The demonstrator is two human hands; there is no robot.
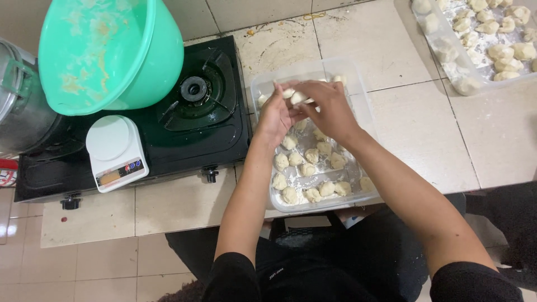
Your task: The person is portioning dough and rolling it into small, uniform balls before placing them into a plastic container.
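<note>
My left hand point(275, 117) and my right hand point(327, 109) meet above a clear plastic tray point(358, 89) on the tiled counter. Between their fingers they pinch a small pale piece of dough point(295, 96). Both hands grip it together, fingers curled around it. Below the hands, several folded dough pieces point(307, 168) lie in rows in the floured tray. My forearms reach up from the bottom of the view, in black sleeves.
A black gas stove point(190, 128) stands left of the tray, with a green plastic bowl point(106, 50) and a white kitchen scale point(114, 151) on it. A metal pot point(19, 100) is at far left. A second tray of dough pieces point(481, 39) sits top right.
</note>
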